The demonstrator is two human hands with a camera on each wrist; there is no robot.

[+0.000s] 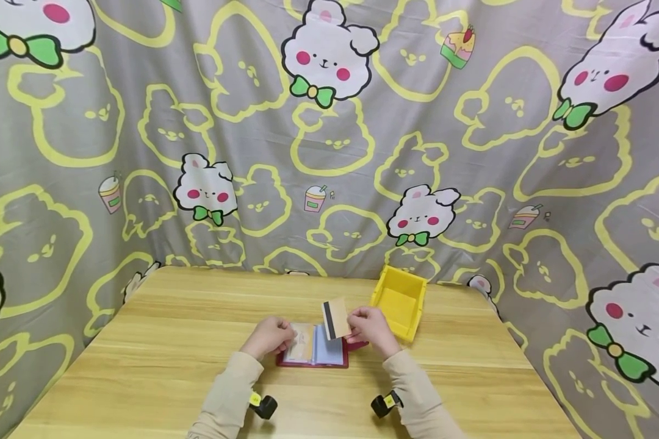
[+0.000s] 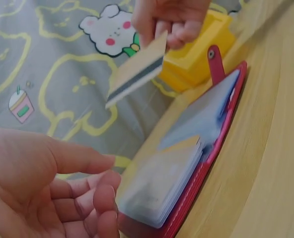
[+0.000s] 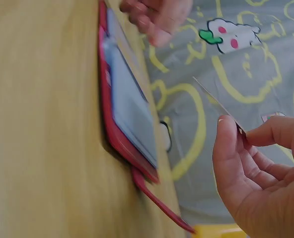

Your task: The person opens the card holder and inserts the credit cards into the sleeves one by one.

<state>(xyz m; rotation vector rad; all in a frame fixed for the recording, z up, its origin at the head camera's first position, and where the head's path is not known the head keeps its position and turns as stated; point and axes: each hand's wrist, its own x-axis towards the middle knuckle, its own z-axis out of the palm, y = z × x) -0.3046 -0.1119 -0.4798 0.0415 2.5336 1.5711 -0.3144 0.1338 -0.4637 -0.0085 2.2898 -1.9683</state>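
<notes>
My right hand (image 1: 369,329) pinches a tan card (image 1: 337,317) with a dark stripe by its edge, above the right side of an open red card holder (image 1: 312,366). The holder lies on the table with clear plastic sleeves; a tan card shows in the left ones, and the right ones (image 1: 329,350) look bluish. In the left wrist view, its snap strap (image 2: 215,64) sticks out at the far side. My left hand (image 1: 271,336) is beside the holder's left half, its fingers loosely curled with nothing between them (image 2: 52,188).
A yellow bin (image 1: 399,302) stands on the wooden table (image 1: 187,323) behind my right hand. A patterned grey curtain (image 1: 263,140) hangs behind the table. Black wrist cameras (image 1: 263,405) are strapped to both forearms.
</notes>
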